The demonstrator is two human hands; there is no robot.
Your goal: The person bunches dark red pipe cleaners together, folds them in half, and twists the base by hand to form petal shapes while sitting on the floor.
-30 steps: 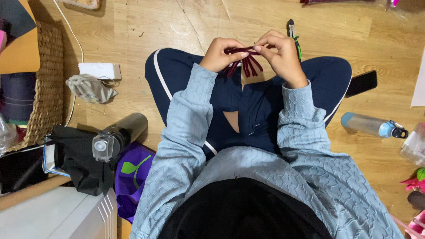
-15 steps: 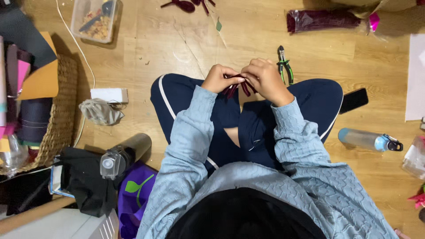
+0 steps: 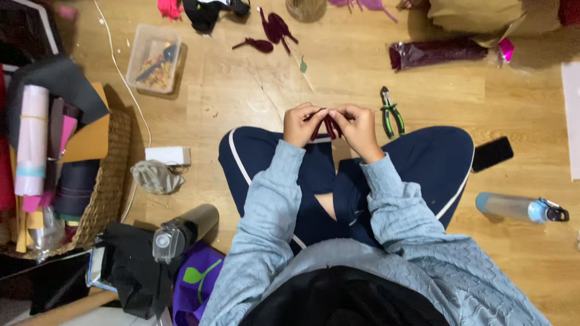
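— What are the two hands doing?

— The left hand [image 3: 300,124] and the right hand [image 3: 357,125] are raised together above the crossed legs in dark blue trousers [image 3: 417,163], fingertips almost meeting. Both pinch a small bunch of dark red petals [image 3: 329,125], which hangs between them just over the knees.

— Pinched tightly?

— The fingers are curled in and closed on the bunch from either side (how hard they press, I cannot tell).

— What lies close by?

— Green-handled pliers [image 3: 389,111] sit on the wooden floor [image 3: 229,90] just beside the right hand. More dark red petals [image 3: 275,30] lie farther up, with a clear bag of dark red material [image 3: 435,53] to the right of them.

— And out at the edges?

— A black phone [image 3: 492,153] rests against the trouser leg on the right, and a water bottle [image 3: 519,207] lies below it. On the left there is a clear plastic box [image 3: 154,57], a small white box [image 3: 167,156], a crumpled grey cloth [image 3: 156,176], and a woven basket [image 3: 109,181] holding rolls of fabric.
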